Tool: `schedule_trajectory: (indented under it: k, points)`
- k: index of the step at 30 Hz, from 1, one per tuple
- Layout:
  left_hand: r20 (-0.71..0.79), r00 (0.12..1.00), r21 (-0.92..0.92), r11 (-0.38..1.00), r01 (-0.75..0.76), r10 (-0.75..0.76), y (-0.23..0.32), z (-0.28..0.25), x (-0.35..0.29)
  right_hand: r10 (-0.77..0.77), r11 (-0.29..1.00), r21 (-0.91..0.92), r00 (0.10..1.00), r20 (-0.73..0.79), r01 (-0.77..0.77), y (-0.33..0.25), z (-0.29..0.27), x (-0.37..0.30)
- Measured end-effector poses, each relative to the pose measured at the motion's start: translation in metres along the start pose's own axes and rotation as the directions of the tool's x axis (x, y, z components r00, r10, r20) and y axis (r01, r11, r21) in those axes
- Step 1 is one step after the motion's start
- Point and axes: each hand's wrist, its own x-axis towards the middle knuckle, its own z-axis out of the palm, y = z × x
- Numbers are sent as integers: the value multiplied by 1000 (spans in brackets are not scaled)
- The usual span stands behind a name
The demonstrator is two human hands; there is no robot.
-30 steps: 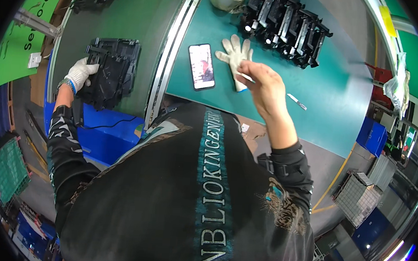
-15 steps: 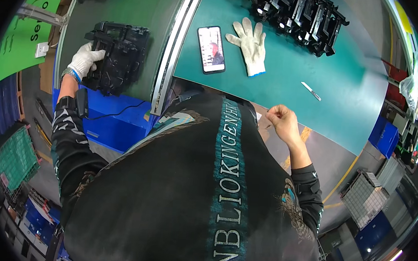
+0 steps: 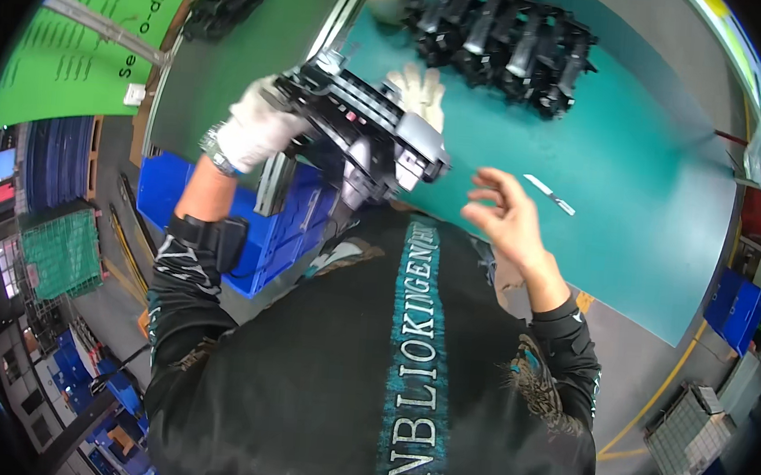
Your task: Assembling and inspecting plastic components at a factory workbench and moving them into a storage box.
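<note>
My left hand (image 3: 260, 128), in a white knit glove, grips the left end of a black plastic machine frame (image 3: 345, 107) with grey and white parts on it. The frame is raised and tilted over the gap between the belt and the green table (image 3: 649, 186). My right hand (image 3: 510, 216) is bare and holds nothing. Its fingers are apart and slightly curled, just right of the frame and over the table's near edge. Behind the frame lies a spare white glove (image 3: 426, 95), partly covered. A slim white-bladed utility knife (image 3: 549, 195) rests beyond my right hand.
Several similar black assemblies (image 3: 504, 48) stand in a row at the table's far side. On the green conveyor belt (image 3: 224, 72) at left sits another black assembly (image 3: 226, 8). A blue bin (image 3: 167, 192) is below the belt's near end. The phone is hidden from view.
My left hand has lifted the black frame off the belt and carried it right, toward my body's middle. My right hand's pinched fingers have spread. The view has shifted.
</note>
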Motion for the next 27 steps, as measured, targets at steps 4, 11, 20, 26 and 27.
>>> schedule_trajectory:
  k: [4,11,20,26,27]
  points:
    - [57,998,-409,912,34,-12,96,21,51,-426,893,-155,905,11,423,-52,-9,7]
    - [-137,959,-4,968,-251,248,177,26,81,-393,876,155,861,-323,458,-107,-44,-11]
    - [54,996,-283,958,-46,64,240,33,65,-291,927,130,891,-349,353,-77,-54,-48]
    - [-14,996,304,950,-75,83,207,25,44,-230,831,-527,972,-38,176,-45,-84,-28]
    - [-33,995,467,882,-65,90,196,26,41,-201,771,-625,978,-59,121,-21,-74,-12]
